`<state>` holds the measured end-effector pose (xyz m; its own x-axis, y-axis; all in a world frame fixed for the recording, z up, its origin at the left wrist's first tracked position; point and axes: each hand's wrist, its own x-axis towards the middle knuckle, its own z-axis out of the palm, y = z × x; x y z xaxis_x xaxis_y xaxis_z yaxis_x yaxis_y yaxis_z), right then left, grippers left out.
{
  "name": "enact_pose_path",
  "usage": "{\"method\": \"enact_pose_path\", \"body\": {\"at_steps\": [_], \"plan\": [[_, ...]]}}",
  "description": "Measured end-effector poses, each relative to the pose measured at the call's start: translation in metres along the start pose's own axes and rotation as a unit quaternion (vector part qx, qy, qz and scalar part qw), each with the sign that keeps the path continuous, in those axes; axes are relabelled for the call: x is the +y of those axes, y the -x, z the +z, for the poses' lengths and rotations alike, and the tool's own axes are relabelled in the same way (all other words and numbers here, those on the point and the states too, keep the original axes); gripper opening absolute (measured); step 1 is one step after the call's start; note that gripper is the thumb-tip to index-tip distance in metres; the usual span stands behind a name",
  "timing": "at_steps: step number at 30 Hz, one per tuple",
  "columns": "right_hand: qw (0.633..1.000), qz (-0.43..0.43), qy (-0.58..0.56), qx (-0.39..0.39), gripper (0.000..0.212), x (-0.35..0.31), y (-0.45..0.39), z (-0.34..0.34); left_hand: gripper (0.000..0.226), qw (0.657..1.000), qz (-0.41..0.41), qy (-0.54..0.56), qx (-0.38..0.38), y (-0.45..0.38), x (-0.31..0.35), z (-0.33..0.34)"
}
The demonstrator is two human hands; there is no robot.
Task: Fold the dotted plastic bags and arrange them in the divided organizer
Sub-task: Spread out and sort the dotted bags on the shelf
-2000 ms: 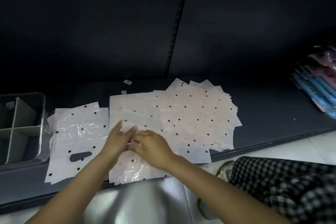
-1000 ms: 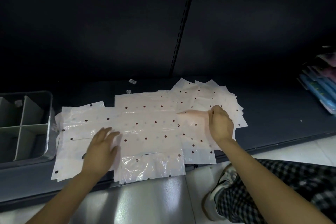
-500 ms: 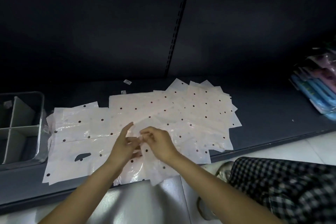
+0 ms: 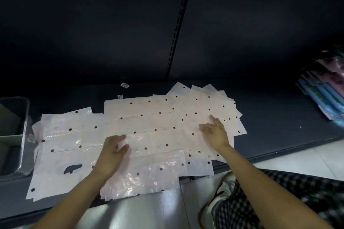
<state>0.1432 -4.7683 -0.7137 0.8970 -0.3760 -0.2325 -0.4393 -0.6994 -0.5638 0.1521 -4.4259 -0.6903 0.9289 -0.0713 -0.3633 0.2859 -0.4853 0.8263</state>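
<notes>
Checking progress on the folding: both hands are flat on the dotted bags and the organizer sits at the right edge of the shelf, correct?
Not quite: the head view shows the organizer at the left edge. Both hands, left hand and right hand, are spread on the dotted bags.

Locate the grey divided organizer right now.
The grey divided plastic organizer sits at the far left edge of the head view on the dark shelf, cropped by the frame, just left of the spread dotted plastic bags.
</notes>
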Motion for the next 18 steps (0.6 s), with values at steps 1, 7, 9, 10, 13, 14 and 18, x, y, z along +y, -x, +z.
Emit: {"method": "enact_pose_path", "body": {"at_steps": [1, 7, 9, 10, 13, 14, 18], "plan": [[0.999, -0.002, -0.033, -0.001, 0.023, 0.000, 0.000, -0.001, 0.039, 1.000, 0.003, -0.020, 0.007, -0.003, -0.003, -0.004], [0.989, -0.037, 0.138, -0.030, 0.042, 0.004, 0.001, 0.001, 0.044, 0.997, -0.011, -0.075, 0.031, -0.003, -0.012, -0.010], [0.988, -0.042, 0.142, -0.030, 0.043, 0.003, 0.001, 0.000, 0.045, 0.994, -0.004, -0.101, 0.030, 0.001, -0.012, -0.009], [0.993, -0.040, 0.109, -0.027, 0.041, 0.001, 0.003, 0.000, 0.045, 0.993, 0.001, -0.111, 0.029, 0.004, -0.012, -0.008], [0.999, -0.032, 0.007, -0.013, 0.030, 0.001, 0.009, -0.001, 0.045, 0.991, 0.011, -0.134, 0.015, 0.010, -0.011, -0.009], [0.999, -0.031, 0.006, -0.017, 0.028, 0.001, 0.010, -0.001, 0.045, 0.990, 0.008, -0.144, 0.004, 0.011, -0.012, -0.010], [0.994, -0.024, 0.083, -0.061, 0.042, 0.001, 0.011, -0.005, 0.050, 0.976, 0.013, -0.205, -0.073, 0.015, -0.015, -0.011]]}}
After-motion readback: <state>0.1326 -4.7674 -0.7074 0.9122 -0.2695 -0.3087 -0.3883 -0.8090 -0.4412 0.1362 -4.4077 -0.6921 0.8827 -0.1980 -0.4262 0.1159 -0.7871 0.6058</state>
